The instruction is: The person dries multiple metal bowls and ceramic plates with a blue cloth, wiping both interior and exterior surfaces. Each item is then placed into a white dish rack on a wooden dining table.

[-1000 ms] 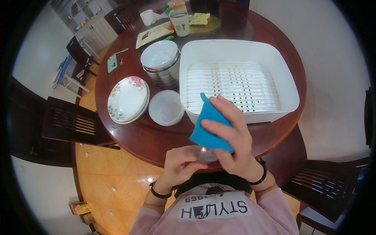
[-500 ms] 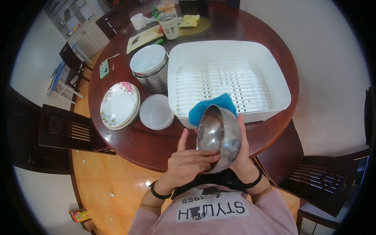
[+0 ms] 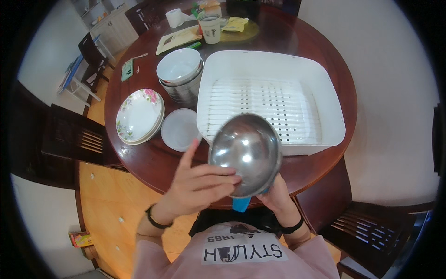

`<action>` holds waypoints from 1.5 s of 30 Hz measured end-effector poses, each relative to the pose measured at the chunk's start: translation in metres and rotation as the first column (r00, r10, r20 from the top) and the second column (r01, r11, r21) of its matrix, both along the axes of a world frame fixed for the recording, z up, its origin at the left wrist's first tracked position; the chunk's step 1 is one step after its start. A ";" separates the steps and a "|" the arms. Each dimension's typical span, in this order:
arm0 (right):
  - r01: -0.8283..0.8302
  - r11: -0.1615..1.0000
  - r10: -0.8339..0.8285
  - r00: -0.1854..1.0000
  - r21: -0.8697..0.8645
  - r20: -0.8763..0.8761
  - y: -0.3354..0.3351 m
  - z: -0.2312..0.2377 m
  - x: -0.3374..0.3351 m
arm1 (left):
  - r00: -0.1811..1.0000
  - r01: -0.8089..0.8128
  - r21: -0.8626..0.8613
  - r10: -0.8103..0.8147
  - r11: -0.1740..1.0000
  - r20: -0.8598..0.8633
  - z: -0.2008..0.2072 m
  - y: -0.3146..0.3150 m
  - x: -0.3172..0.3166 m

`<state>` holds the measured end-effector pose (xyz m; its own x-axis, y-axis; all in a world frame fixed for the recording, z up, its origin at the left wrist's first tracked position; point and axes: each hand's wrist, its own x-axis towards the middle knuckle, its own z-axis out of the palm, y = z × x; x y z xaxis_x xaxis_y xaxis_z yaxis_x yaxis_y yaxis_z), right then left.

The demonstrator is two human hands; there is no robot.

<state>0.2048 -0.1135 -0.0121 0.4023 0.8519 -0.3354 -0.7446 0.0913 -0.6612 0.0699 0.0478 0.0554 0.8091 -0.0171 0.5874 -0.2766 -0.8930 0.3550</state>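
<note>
A shiny steel bowl [image 3: 253,149] is held in front of me, tilted so that its hollow side faces me. My left hand [image 3: 200,186] grips its lower left edge, with fingers laid over the rim and one digit stretched upward. From behind and below, my right hand [image 3: 278,197] supports the bowl; most of its fingers are hidden. A blue cloth [image 3: 241,204] pokes out under the bowl beside the right hand. Beyond the bowl stands a large white slatted drainer basin [image 3: 320,149].
On the round dark table are stacked floral plates [image 3: 139,116], a translucent tub [image 3: 179,130] and a stack of bowls [image 3: 179,66]. Farther back sit a paper cup [image 3: 210,30], a flat packet [image 3: 179,41] and a phone [image 3: 127,69]. Dark chairs [image 3: 367,223] flank the table.
The steel bowl has turned from nearly edge-on to show its hollow side. The blue cloth has gone from the far rim to underneath. My left hand has shifted left.
</note>
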 end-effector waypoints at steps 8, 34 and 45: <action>-0.060 0.990 0.058 0.998 -0.128 -0.022 -0.021 -0.066 0.023 | 0.968 -0.119 -0.106 0.091 0.987 -0.234 0.064 0.038 0.050; -0.210 0.972 0.232 0.778 -0.106 0.583 -0.035 -0.087 0.032 | 0.572 0.301 -0.088 -0.254 0.950 -0.780 -0.022 0.023 0.191; -0.209 0.969 0.247 0.816 -0.132 0.522 -0.036 -0.094 0.031 | 0.806 -0.103 0.219 0.211 0.970 -0.553 0.065 0.088 0.142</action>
